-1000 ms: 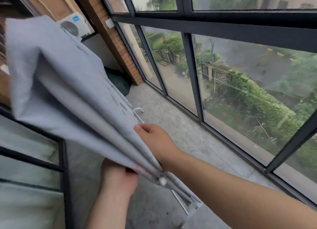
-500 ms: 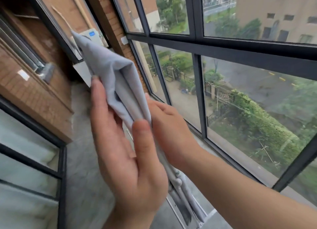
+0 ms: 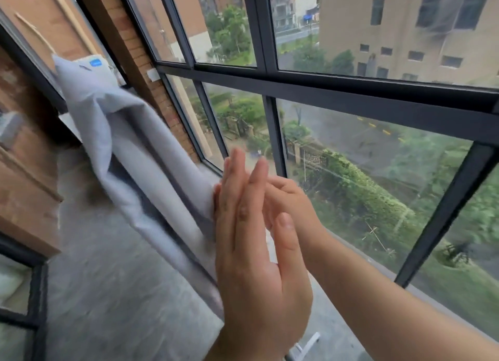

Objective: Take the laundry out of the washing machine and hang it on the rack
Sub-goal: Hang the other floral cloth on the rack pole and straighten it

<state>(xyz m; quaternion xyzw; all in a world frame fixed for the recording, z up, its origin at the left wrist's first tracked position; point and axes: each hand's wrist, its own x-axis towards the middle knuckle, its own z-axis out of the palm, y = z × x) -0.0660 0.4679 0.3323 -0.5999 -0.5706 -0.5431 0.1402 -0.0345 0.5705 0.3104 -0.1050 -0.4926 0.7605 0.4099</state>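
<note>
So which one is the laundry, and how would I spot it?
Find the big window wall with dark frames. Down to its left, a long pale grey cloth hangs folded over, its near end right beside the raised left hand. It is the only soft, floppy thing among brick, glass and metal.

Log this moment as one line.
grey cloth: draped over rack | left hand: flat, fingers straight, touching cloth | right hand: behind left, grip unclear
</note>
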